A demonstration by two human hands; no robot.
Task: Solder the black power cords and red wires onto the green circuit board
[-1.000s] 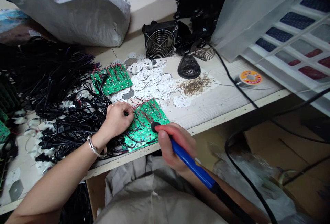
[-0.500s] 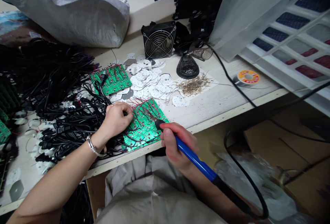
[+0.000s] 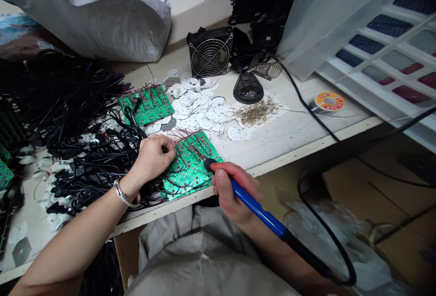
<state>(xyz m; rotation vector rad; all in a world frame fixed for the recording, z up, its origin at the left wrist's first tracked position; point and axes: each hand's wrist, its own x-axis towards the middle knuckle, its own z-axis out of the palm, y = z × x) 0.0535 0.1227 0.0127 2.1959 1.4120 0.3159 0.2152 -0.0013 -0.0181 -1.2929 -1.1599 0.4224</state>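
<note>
**Right hand on soldering iron, left hand at green board: bench inventory**

Right hand (image 3: 235, 194): closed around the blue grip of a soldering iron (image 3: 254, 207), held like a pen. Its metal tip rests over the nearer green circuit board (image 3: 192, 171), and its black cord loops off below the bench edge.

Left hand (image 3: 153, 157): fingers curled, tips pressed to the left edge of that board among red leads. Whether they pinch a wire cannot be told. A metal bracelet (image 3: 122, 194) sits at the wrist.

Board location: near edge of the pale wooden bench (image 3: 289, 132), between the two hands.

Surface, left: a tangle of black cables (image 3: 85, 150), touching the board.

Surface, middle: a second green board (image 3: 148, 103), with a spread of white discs (image 3: 200, 110) beside it and a patch of trimmed lead clippings (image 3: 257, 112).

Surface, rear: a small black fan (image 3: 209, 55), a black iron stand (image 3: 248, 88), and a grey sack (image 3: 102, 19).

Surface, right: a solder spool (image 3: 329, 101), with a white compartment rack (image 3: 384, 46) above it.
</note>
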